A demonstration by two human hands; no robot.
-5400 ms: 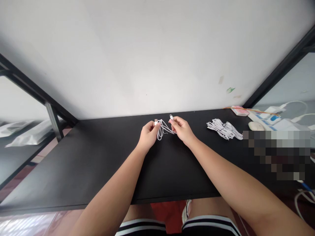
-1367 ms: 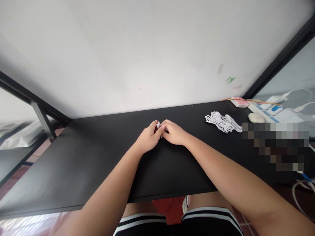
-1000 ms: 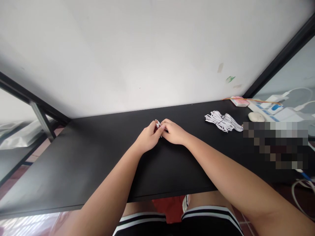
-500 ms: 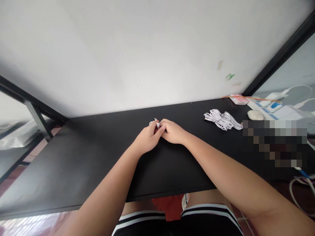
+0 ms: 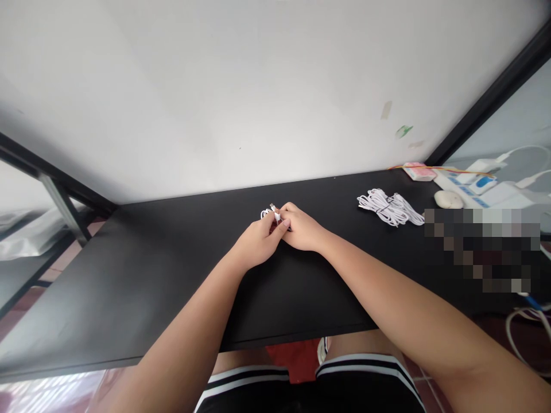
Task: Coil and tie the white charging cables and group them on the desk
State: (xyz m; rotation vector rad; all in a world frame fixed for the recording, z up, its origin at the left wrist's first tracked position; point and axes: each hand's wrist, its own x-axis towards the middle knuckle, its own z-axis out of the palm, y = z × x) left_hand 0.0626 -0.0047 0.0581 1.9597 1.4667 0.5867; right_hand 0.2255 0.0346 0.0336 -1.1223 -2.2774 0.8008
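Observation:
Above the middle of the black desk (image 5: 181, 258), my left hand (image 5: 260, 238) and my right hand (image 5: 301, 226) meet with their fingers closed. Between them is a white USB cable (image 5: 266, 213), its connector poking up past the fingertips. Both hands grip it; most of the cable is hidden behind the fingers. Something dark and thin also shows between the thumbs, too small to make out. To the right of my hands lies a bundle of white cables (image 5: 390, 207), tied with a dark tie.
At the right back stand a white power strip (image 5: 460, 186) with plugs, a pink and white box (image 5: 419, 171) and a white mouse (image 5: 448, 199). A pixelated patch hides part of the desk's right side. A pale wall rises behind, and metal posts flank both ends.
The cable's connector has turned slightly between my fingers, and a little more of the white loop shows. The hands stay in nearly the same place.

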